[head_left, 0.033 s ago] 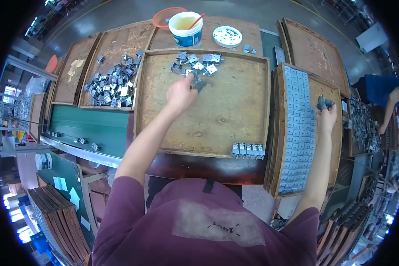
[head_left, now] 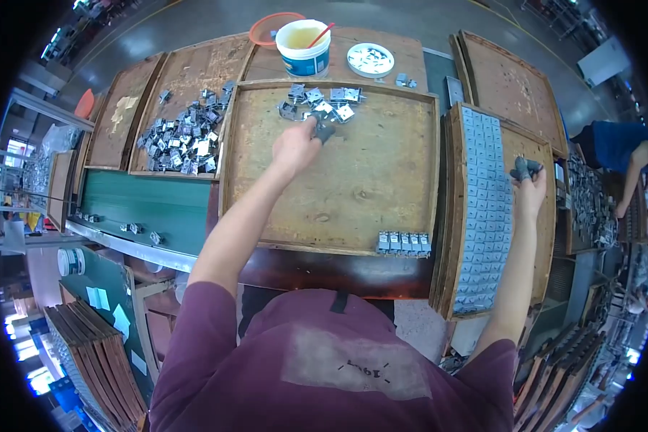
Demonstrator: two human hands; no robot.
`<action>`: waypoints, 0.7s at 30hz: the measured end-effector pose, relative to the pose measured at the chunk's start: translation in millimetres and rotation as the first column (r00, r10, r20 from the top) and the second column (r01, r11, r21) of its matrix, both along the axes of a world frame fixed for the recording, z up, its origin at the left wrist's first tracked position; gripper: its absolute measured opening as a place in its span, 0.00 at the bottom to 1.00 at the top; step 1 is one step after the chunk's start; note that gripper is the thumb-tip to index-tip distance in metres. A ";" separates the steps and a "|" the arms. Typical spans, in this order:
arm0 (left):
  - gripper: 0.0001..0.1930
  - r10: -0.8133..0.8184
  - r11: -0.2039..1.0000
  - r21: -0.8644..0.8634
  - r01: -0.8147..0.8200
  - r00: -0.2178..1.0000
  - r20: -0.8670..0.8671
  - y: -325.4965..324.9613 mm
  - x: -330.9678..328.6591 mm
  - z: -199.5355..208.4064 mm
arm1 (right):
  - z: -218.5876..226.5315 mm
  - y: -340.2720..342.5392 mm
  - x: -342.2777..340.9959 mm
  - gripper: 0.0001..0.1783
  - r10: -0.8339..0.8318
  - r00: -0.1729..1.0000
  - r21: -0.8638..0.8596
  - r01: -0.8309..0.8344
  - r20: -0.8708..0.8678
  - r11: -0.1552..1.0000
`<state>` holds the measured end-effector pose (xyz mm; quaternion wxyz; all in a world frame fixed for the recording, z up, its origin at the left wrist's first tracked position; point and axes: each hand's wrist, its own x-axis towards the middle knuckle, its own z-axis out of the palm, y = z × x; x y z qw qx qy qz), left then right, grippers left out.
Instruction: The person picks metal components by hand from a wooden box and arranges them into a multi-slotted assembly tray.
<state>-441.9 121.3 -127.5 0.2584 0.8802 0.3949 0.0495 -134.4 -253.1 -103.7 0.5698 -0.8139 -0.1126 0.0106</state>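
Observation:
My left hand (head_left: 297, 147), with dark coverings on its fingertips, reaches to the front of a loose group of small metal box-shaped parts (head_left: 344, 113) in the middle wooden tray (head_left: 360, 194). Its thumb and forefinger look apart beside the nearest part. Over the right wooden tray (head_left: 536, 252) hovers my right hand (head_left: 529, 186), its covered fingers drawn together; what they hold, if anything, cannot be made out. Left of it lie close rows of flat grey parts (head_left: 484, 201). A short row of metal parts (head_left: 403, 243) stands at the middle tray's near right corner.
A heap of metal parts (head_left: 183, 137) fills a tray at left, with a green belt (head_left: 137, 201) nearer. Beyond the middle tray stand a white-and-blue bucket (head_left: 304, 57) and a round tub of small pieces (head_left: 371, 60). Another person's arm (head_left: 630, 180) is at far right.
My left hand has shifted slightly right at the group of parts. The fingers of my right hand have changed position a little over the right tray.

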 end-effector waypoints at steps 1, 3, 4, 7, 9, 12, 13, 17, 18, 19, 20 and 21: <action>0.17 -0.012 1.000 0.029 0.012 1.000 -0.005 11.9 0.5 -14.3 | 13.6 13.6 -26.1 0.13 0.075 0.997 0.206 -0.072 -0.006 0.976; 0.16 -0.044 0.998 0.054 0.044 0.999 -0.004 16.3 0.7 -22.1 | 31.9 25.6 -71.8 0.14 0.138 0.990 0.196 -0.133 -0.011 0.972; 0.16 -0.007 1.000 0.015 0.007 1.000 0.011 12.1 3.0 -22.6 | 30.8 24.6 -89.1 0.15 0.203 0.975 0.311 -0.164 -0.095 0.936; 0.17 0.036 0.999 -0.023 -0.032 0.983 0.182 11.9 -13.2 -56.7 | 30.9 33.6 -150.5 0.16 0.298 0.938 0.454 -0.191 -0.176 0.870; 0.18 0.037 0.999 -0.027 -0.029 0.942 0.334 0.3 -25.6 -64.2 | 27.6 32.7 -182.0 0.16 0.315 0.930 0.478 -0.194 -0.187 0.857; 0.21 0.504 0.638 -0.762 0.107 0.691 0.518 -32.7 -50.1 -43.1 | 13.2 31.0 -213.9 0.14 0.288 0.920 0.426 -0.157 -0.265 0.891; 0.18 0.567 0.460 -0.835 0.302 0.624 0.538 -41.3 -61.7 -41.9 | 12.3 32.8 -220.8 0.14 0.288 0.918 0.425 -0.154 -0.271 0.892; 0.15 0.672 0.100 -0.770 0.630 0.528 0.519 -84.0 -98.0 -18.7 | 22.5 47.5 -246.1 0.13 0.400 0.866 0.419 -0.258 -0.299 0.871; 0.14 0.669 0.036 -0.750 0.660 0.542 0.509 -93.1 -105.5 -6.9 | 25.2 52.4 -252.8 0.12 0.430 0.846 0.432 -0.276 -0.314 0.859; 0.14 0.670 0.030 -0.752 0.658 0.545 0.504 -99.1 -112.2 0.9 | 26.9 56.2 -259.0 0.12 0.460 0.825 0.446 -0.294 -0.328 0.845; 0.14 0.656 -0.010 -0.730 0.684 0.555 0.511 -103.8 -118.9 7.2 | 28.3 58.1 -266.0 0.12 0.447 0.830 0.429 -0.288 -0.333 0.856; 0.14 0.644 -0.048 -0.706 0.707 0.562 0.519 -107.4 -125.1 10.5 | 28.2 58.2 -271.0 0.12 0.444 0.830 0.425 -0.286 -0.338 0.858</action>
